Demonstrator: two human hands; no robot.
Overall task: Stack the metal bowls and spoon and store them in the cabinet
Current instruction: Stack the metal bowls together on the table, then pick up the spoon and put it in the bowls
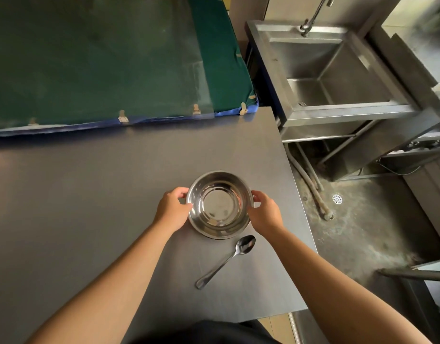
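At ten o'clock, along the far edge of the grey worktop (89, 194), lies a green pad (102, 58) under a clear sheet, edged in blue and pinned by small metal clips (122, 117). Lower, coming up from seven o'clock, a bare forearm leads to the left hand (173, 209), which grips the left side of the metal bowl (219, 203): the thumb lies against the rim and the fingers curl round the outer wall. The bowl sits a little below and right of the middle, open side up, its shiny inside showing nothing in it. A second rim shows under its near edge, so it appears to rest in another bowl, though I cannot tell for sure, nor whether it touches the worktop or is held just above it. Just below it, at about five o'clock from the bowl, the spoon (227, 260) lies flat on the worktop, its scoop toward the bowl and its handle pointing down and left; it is near the bowl but apart from it, and no hand touches it. The right hand (263, 213), reaching in from five o'clock, clasps the bowl's right side in the same way, fingers wrapped over the rim. Further right, at one o'clock, stands a steel sink (338, 70) with a tap (313, 16) at its far edge, and at three o'clock a round drain (337, 199) sits in the stained floor (363, 232).
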